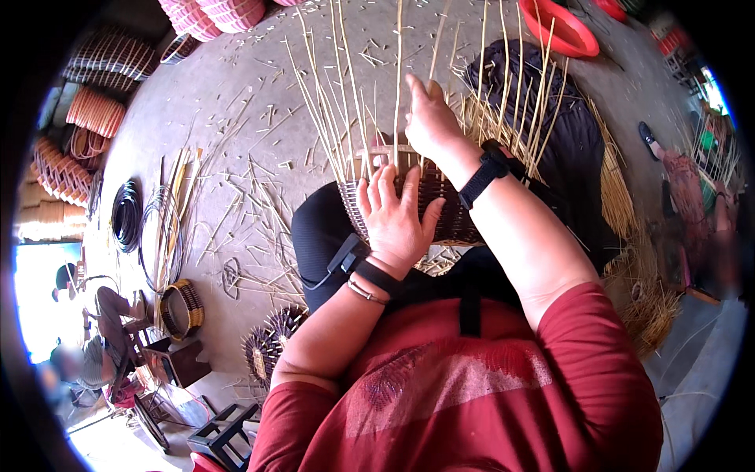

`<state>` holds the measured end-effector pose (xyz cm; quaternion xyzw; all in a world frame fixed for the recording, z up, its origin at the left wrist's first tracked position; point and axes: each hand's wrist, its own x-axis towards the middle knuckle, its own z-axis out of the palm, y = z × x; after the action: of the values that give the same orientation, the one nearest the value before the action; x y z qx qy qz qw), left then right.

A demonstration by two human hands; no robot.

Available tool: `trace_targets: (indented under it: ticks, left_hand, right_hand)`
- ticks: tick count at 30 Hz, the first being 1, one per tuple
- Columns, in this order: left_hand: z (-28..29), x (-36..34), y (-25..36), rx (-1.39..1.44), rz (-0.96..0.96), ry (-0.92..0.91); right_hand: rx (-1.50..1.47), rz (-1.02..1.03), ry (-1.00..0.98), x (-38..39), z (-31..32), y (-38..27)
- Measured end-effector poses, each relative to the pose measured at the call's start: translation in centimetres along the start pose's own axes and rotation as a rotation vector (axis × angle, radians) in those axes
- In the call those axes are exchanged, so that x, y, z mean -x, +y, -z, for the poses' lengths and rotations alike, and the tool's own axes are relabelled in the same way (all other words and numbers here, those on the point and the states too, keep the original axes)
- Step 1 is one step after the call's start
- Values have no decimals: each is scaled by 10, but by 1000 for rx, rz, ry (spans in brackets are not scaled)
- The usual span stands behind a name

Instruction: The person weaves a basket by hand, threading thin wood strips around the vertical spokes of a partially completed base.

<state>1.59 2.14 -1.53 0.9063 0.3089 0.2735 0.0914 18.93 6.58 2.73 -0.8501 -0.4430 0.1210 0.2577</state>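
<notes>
A dark brown woven basket (450, 206) sits at my lap, with tall pale rods (399, 79) standing up from its rim. My left hand (393, 220) lies against the near side of the basket, its fingers stretched toward the rim and its thumb apart. Above the rim, my right hand (434, 122) is closed round one upright rod (440, 47). That rod shows above the fist and again below it. Part of the basket's inside is hidden by my hands.
Rod offcuts (244, 228) litter the concrete floor. Black coils (126, 214) lie at left near stacked baskets (59, 173). A dark cloth (582, 173) covers a straw-coloured bundle (613, 189) at right. A red basin (560, 30) stands far off. Other people sit at both sides.
</notes>
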Motion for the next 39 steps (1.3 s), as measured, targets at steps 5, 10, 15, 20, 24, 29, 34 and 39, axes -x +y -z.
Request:
trace_targets:
  ticks: [5, 10, 15, 20, 24, 29, 34, 39]
  left_hand:
    - [0, 8, -18, 101, 11, 95]
    - [-8, -4, -13, 103, 27, 94]
    - [-4, -17, -17, 78, 65, 59]
    - [-12, -25, -1, 60, -155, 53]
    - [-12, -20, 28, -39, -94, -83]
    - [-13, -25, 27, -44, -75, -144]
    - [-15, -26, 29, -3, -41, 7]
    - [-42, -38, 45, -50, -350, -85]
  right_hand:
    - [-652, 155, 142, 49, 25, 17]
    - [-1175, -29, -21, 83, 33, 41]
    - [-1035, 357, -54, 121, 68, 49]
    - [-1096, -262, 35, 117, 65, 98]
    - [-534, 161, 214, 46, 55, 67]
    - [-107, 205, 394, 12, 26, 68]
    - [-1292, -62, 97, 112, 61, 112]
    - [-1156, -141, 198, 117, 63, 144]
